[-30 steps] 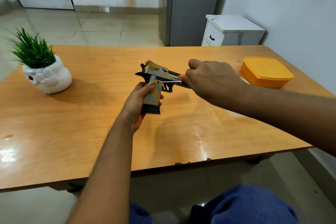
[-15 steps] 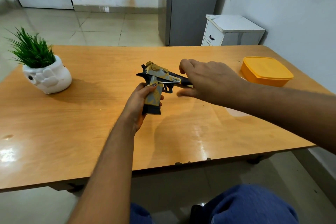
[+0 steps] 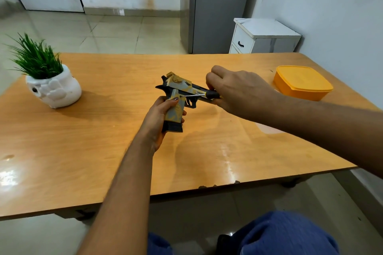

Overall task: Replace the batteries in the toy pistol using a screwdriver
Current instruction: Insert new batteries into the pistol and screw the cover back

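Note:
A yellow, grey and black toy pistol [image 3: 178, 91] stands upright above the middle of the wooden table [image 3: 103, 141], barrel pointing right. My left hand [image 3: 157, 122] grips its handle from the left and below. My right hand [image 3: 238, 93] holds a screwdriver [image 3: 204, 95] with a black handle. The thin metal shaft runs leftward and its tip touches the upper part of the pistol's grip. My right fingers wrap the screwdriver handle and hide most of it.
A white pot with a green plant [image 3: 49, 80] stands at the table's far left. An orange lidded box [image 3: 302, 82] sits at the far right. Beyond the table are a white drawer cabinet [image 3: 263, 36] and a grey door frame. My blue-clad legs show below the table's near edge.
My right hand has shifted its fingers on the screwdriver handle, turning it; more of the black handle now shows. The pistol and my left hand have stayed in place.

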